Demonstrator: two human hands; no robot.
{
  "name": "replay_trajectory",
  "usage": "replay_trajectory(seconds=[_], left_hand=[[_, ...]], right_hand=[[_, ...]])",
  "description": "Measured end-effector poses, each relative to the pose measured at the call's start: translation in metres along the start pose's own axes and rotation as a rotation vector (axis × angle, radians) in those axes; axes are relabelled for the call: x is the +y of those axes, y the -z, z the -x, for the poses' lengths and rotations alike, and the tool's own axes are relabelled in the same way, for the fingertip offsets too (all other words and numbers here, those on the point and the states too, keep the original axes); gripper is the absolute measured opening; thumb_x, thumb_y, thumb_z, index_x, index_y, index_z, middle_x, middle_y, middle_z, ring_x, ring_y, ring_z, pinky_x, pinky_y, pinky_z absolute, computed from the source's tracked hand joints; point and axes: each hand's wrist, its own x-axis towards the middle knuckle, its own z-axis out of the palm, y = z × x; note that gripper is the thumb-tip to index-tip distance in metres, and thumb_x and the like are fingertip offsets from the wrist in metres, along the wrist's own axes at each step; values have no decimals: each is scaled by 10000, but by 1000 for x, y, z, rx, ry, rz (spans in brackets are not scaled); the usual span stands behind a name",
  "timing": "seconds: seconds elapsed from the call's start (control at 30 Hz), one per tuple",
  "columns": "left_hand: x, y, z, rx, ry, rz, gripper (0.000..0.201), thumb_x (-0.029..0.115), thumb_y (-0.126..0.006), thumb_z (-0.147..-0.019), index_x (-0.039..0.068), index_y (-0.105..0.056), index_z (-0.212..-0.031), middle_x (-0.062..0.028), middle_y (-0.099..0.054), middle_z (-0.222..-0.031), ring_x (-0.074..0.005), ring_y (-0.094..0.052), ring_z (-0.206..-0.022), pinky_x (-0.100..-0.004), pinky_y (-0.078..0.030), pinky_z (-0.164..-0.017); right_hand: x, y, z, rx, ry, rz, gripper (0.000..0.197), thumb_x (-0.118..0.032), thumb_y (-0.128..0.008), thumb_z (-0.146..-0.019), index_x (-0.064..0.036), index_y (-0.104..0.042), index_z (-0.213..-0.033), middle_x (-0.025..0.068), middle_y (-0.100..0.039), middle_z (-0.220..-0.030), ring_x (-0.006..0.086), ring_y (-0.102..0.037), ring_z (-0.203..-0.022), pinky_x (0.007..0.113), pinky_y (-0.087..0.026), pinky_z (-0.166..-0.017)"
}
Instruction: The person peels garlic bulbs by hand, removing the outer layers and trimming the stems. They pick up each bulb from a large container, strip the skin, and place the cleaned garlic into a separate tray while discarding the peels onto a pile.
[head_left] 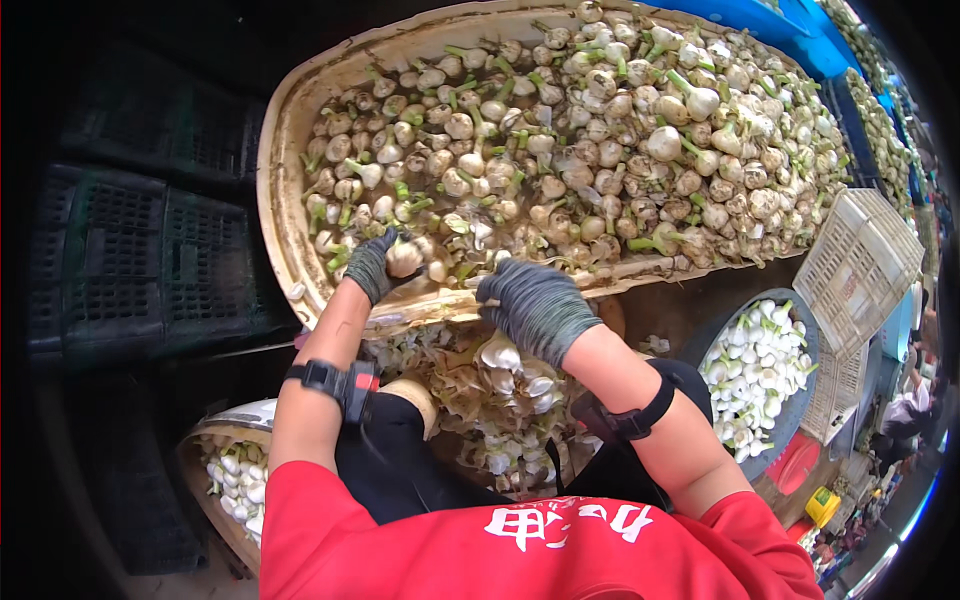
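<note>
My left hand, in a grey-black glove, is closed around a garlic bulb just inside the near rim of a big cream tub. The tub is heaped with dirty garlic bulbs, many with short green stems, and brownish water shows among them at the left. My right hand, gloved the same way, is at the tub's near rim with its fingers curled inward. Whatever it grips is hidden by the fingers. Below, between my legs, lies a pile of garlic skins and peelings.
A grey basin of clean white bulbs stands at my right, and another container holds white bulbs at my left. Black crates are stacked at the far left. A cream plastic crate leans beyond the tub's right end.
</note>
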Motion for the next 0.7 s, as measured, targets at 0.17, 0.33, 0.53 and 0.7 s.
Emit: replay_trajectory(seconds=[0.17, 0.33, 0.53, 0.7], left_hand=[[2, -87, 165, -462, -135, 312, 388, 363, -535, -872, 45, -529, -1095, -128, -591, -1025, -284, -549, -993, -446, -437, -907], [-30, -118, 190, -323, -149, 525, 415, 347, -522, -880, 41, -491, -1158, -130, -564, -1094, -264, -532, -1026, -408, -431, -914], [-60, -109, 172, 45, -905, -752, 444, 150, -594, -853, 56, -430, -1255, -103, -539, -1040, -185, -550, -899, -310, -506, -771], [-45, -102, 160, -94, -298, 277, 423, 171, -622, -836, 41, -460, -1205, -115, -594, -1022, -247, -587, -941, -361, -493, -828]], right_hand=[[-25, 22, -6, 527, 184, -414, 94, -182, -638, -754, -106, -640, -810, 92, -585, -739, 280, -592, -697, 376, -481, -632], [-24, 27, -1, 662, 218, -430, 110, -167, -663, -728, -122, -652, -828, 74, -574, -729, 264, -587, -684, 368, -481, -621], [-21, 20, 3, 653, 199, -142, 108, -130, -677, -700, -111, -644, -801, 67, -576, -716, 260, -585, -671, 367, -473, -586], [-24, 13, 3, 605, 160, -121, 107, -138, -664, -713, -103, -624, -806, 77, -574, -724, 257, -585, -672, 369, -474, -601]])
